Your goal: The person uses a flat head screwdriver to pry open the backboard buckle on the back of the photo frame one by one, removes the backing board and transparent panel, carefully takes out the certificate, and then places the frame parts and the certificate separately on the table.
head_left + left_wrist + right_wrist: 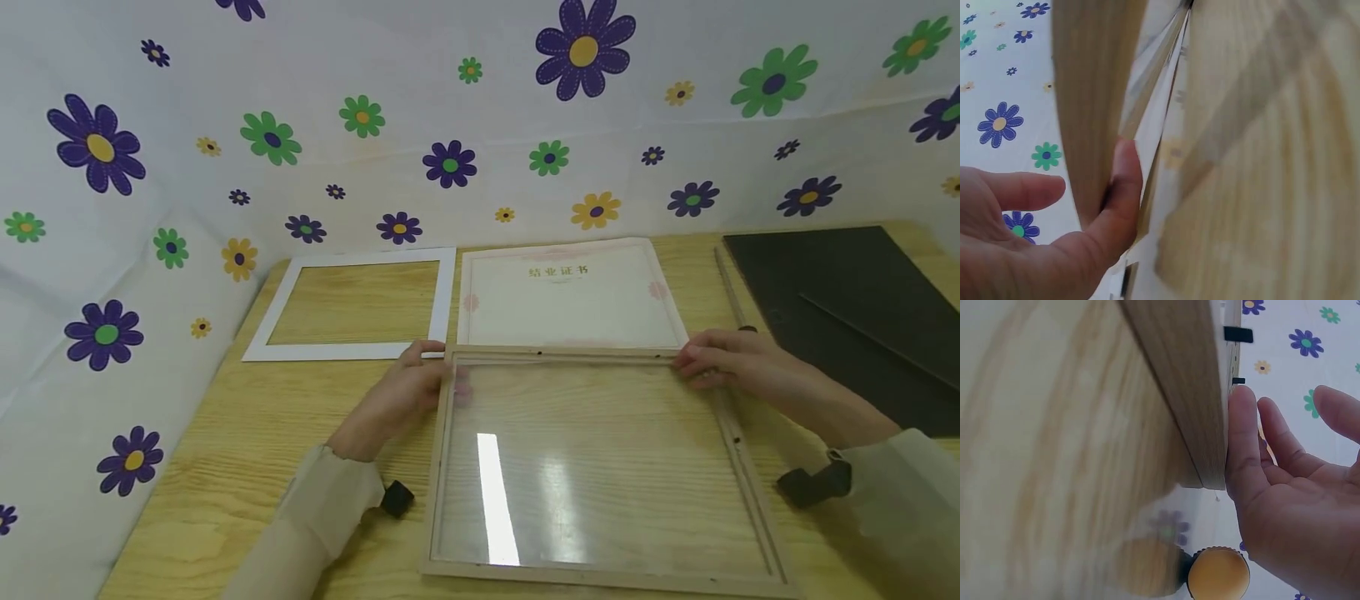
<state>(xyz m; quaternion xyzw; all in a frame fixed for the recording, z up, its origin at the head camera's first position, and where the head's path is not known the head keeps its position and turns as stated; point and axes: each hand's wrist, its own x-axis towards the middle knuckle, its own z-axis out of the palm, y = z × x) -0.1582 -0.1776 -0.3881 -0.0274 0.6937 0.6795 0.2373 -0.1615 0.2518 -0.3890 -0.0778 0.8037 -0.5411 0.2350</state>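
Note:
A wooden picture frame (pixel 600 571) with a clear, reflecting pane (pixel 615 467) fills the front of the head view. My left hand (pixel 408 379) holds its far left corner. In the left wrist view, the frame's edge (pixel 1094 94) lies between the thumb and a bent finger (pixel 1125 181) of that hand. At the far right corner is my right hand (pixel 738 367). Its straight fingers (pixel 1244 434) touch the outside of the wooden side (pixel 1191 381) in the right wrist view, with the thumb held apart. Small black tabs (pixel 1238 334) stick out along that side.
Behind the frame lies a pale certificate (pixel 570 308). A white mat (pixel 337 352) with a rectangular opening is to its left. A black board (pixel 832 292) lies at the right on the wooden table (pixel 202 475). Flowered white cloth (pixel 412 100) hangs behind.

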